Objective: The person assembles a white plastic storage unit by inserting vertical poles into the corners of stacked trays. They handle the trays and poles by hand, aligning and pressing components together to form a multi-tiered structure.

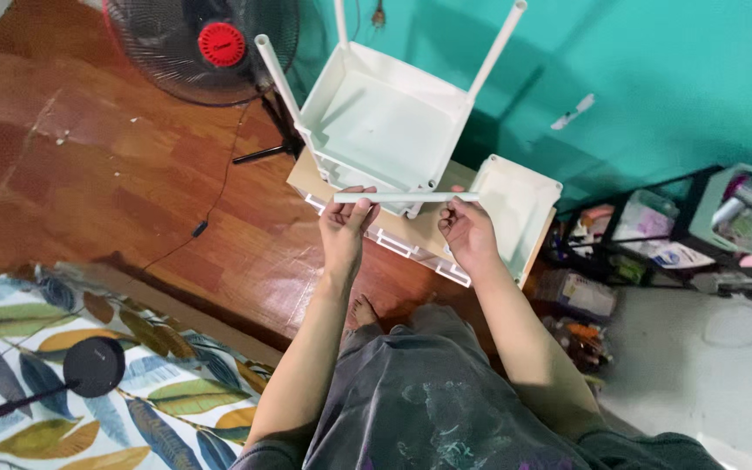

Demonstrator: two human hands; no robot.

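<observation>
I hold a thin white plastic rod (406,198) level in front of me, one end in each hand. My left hand (345,226) pinches its left end and my right hand (466,228) pinches its right end. Just beyond the rod stands a white plastic shelf tray (385,122) with three white rods rising from its corners. A second white tray (520,204) leans to the right of it. Both rest on a beige board (419,231) with clear drawer parts along its near edge.
A black standing fan with a red hub (206,43) stands at the back left, its cable trailing over the wooden floor. A leaf-patterned mat (63,374) with a black round object lies at the lower left. A cluttered black rack (654,235) lines the teal wall at right.
</observation>
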